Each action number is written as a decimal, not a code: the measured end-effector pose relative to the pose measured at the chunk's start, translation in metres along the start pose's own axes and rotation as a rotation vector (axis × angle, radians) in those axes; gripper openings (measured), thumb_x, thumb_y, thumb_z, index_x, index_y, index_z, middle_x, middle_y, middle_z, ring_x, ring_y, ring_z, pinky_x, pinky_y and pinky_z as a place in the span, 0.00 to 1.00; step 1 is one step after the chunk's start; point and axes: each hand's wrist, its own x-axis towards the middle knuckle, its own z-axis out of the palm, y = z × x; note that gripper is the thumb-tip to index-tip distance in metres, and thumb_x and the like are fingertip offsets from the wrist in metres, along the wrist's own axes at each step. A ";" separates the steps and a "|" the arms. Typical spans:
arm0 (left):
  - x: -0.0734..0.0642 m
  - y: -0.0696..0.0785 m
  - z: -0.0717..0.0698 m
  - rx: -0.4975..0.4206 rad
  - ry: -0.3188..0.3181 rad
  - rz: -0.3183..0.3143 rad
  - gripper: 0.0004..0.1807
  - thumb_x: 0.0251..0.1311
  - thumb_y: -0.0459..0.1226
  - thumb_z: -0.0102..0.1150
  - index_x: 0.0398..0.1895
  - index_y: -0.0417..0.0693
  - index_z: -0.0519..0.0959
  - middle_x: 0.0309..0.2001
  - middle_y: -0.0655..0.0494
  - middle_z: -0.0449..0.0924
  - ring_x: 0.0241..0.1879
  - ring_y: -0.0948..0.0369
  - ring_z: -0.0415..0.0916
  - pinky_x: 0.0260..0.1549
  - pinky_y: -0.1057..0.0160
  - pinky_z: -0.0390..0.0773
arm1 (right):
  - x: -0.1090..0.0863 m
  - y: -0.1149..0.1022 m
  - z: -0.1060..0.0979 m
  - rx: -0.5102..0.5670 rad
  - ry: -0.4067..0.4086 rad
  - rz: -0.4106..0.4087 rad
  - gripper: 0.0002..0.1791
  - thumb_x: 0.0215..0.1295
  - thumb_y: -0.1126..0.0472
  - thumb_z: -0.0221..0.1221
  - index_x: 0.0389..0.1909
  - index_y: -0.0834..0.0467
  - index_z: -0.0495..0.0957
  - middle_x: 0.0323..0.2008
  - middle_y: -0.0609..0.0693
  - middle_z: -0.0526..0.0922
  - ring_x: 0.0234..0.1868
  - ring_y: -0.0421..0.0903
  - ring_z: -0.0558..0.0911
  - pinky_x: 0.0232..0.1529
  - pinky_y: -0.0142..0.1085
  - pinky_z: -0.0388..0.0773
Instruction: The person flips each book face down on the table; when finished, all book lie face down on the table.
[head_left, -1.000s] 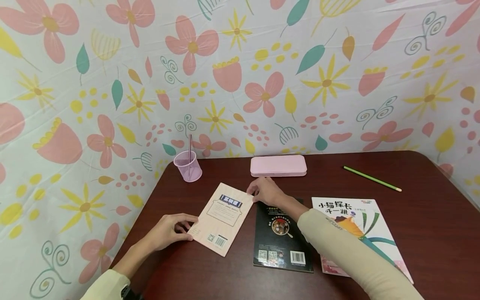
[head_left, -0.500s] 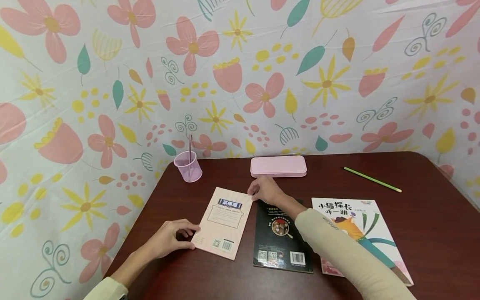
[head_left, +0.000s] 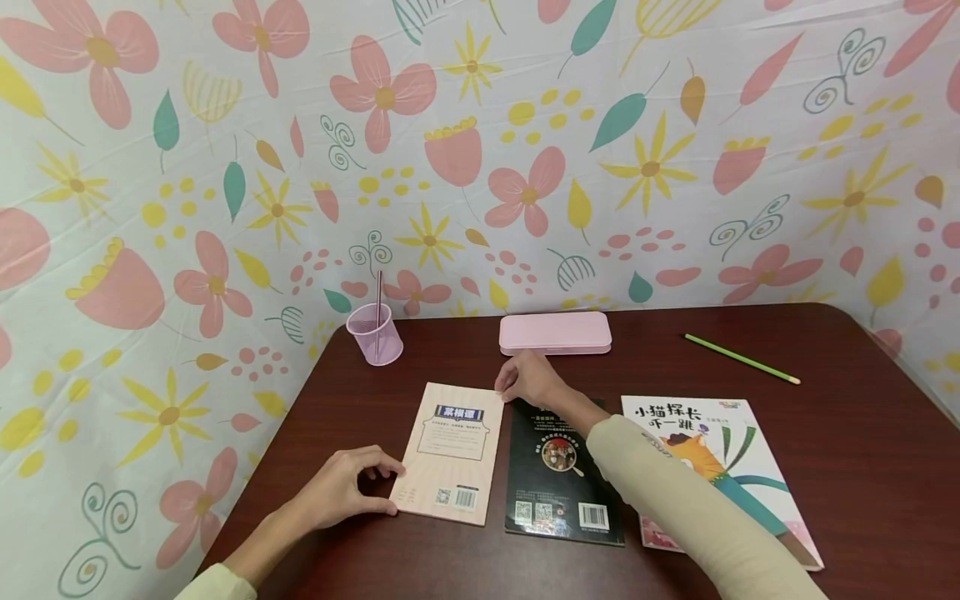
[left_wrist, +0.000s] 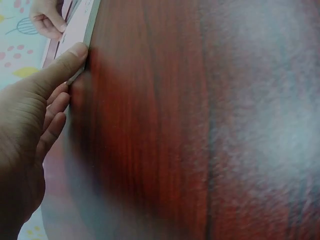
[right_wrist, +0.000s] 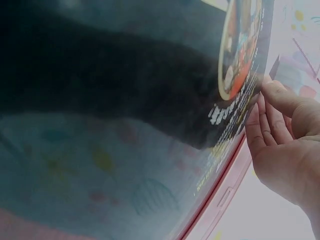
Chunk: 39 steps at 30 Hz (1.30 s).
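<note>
A cream book [head_left: 448,450] with a blue title label and a barcode lies on the table in the head view. My left hand [head_left: 352,487] holds its lower left edge between thumb and fingers; the left wrist view shows the thumb [left_wrist: 70,62] right at the book's edge. At the upper right corner of the same book, my right hand [head_left: 531,377] pinches with thumb and fingertips. Just right of it lies a black book [head_left: 551,492], partly under the right forearm. That black cover [right_wrist: 125,75] fills much of the right wrist view.
A white picture book [head_left: 720,429] with an orange cat lies to the right, partly covered by the right sleeve. Along the back stand a pink mesh cup [head_left: 375,337] with a thin stick in it and a pink pencil case [head_left: 555,332]. A green pencil [head_left: 742,358] lies at the back right.
The cream book has turned to stand straighter, its lower end swinging right and slightly nearer. My left hand has moved along with it; the right hand stays at the upper corner.
</note>
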 end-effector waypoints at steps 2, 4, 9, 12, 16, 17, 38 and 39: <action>-0.001 0.001 0.002 0.010 0.013 0.006 0.24 0.50 0.54 0.84 0.49 0.62 0.87 0.38 0.71 0.82 0.39 0.68 0.79 0.40 0.66 0.83 | 0.000 0.000 0.000 0.000 0.001 0.005 0.08 0.53 0.76 0.77 0.29 0.63 0.90 0.27 0.49 0.89 0.32 0.43 0.87 0.35 0.36 0.85; -0.002 0.002 0.004 0.018 0.028 0.020 0.24 0.50 0.54 0.84 0.49 0.63 0.87 0.38 0.71 0.81 0.39 0.68 0.79 0.39 0.66 0.83 | 0.000 0.000 0.000 0.004 0.002 0.013 0.07 0.54 0.75 0.77 0.29 0.63 0.90 0.27 0.49 0.89 0.32 0.43 0.87 0.35 0.36 0.85; -0.004 0.003 0.008 0.035 0.054 0.062 0.24 0.50 0.54 0.84 0.50 0.64 0.86 0.38 0.71 0.81 0.39 0.69 0.78 0.38 0.67 0.82 | 0.000 -0.001 0.000 0.008 0.008 0.034 0.07 0.54 0.75 0.77 0.29 0.63 0.90 0.27 0.49 0.89 0.31 0.43 0.86 0.35 0.36 0.84; -0.004 0.004 0.010 0.042 0.063 0.079 0.25 0.49 0.53 0.85 0.50 0.64 0.86 0.38 0.71 0.81 0.39 0.69 0.78 0.38 0.68 0.81 | -0.001 -0.002 0.000 0.008 0.012 0.037 0.07 0.53 0.75 0.78 0.29 0.63 0.90 0.26 0.49 0.88 0.30 0.43 0.85 0.34 0.36 0.84; -0.005 0.005 0.010 0.053 0.072 0.085 0.25 0.50 0.53 0.85 0.50 0.64 0.86 0.39 0.71 0.80 0.39 0.70 0.77 0.38 0.70 0.80 | -0.001 -0.001 0.000 0.022 0.020 0.030 0.07 0.54 0.75 0.77 0.28 0.63 0.89 0.26 0.50 0.88 0.30 0.42 0.85 0.33 0.35 0.83; -0.005 0.005 0.011 0.051 0.073 0.087 0.25 0.50 0.53 0.84 0.50 0.64 0.86 0.39 0.71 0.80 0.39 0.70 0.77 0.38 0.70 0.80 | -0.001 -0.001 0.000 0.027 0.022 0.028 0.06 0.55 0.75 0.77 0.28 0.64 0.89 0.26 0.50 0.88 0.29 0.42 0.85 0.33 0.35 0.83; 0.017 -0.002 -0.018 -0.235 0.021 -0.152 0.15 0.73 0.40 0.67 0.60 0.48 0.86 0.51 0.59 0.90 0.50 0.61 0.86 0.49 0.60 0.85 | -0.030 0.004 -0.017 0.120 -0.012 -0.121 0.20 0.67 0.70 0.71 0.59 0.69 0.84 0.53 0.60 0.89 0.57 0.59 0.86 0.54 0.49 0.86; 0.021 -0.002 -0.020 -0.235 0.037 -0.162 0.15 0.74 0.40 0.66 0.60 0.47 0.86 0.51 0.58 0.90 0.52 0.60 0.86 0.51 0.58 0.85 | -0.034 0.003 -0.019 0.124 -0.011 -0.133 0.21 0.67 0.69 0.71 0.59 0.68 0.83 0.55 0.60 0.88 0.58 0.59 0.86 0.56 0.50 0.85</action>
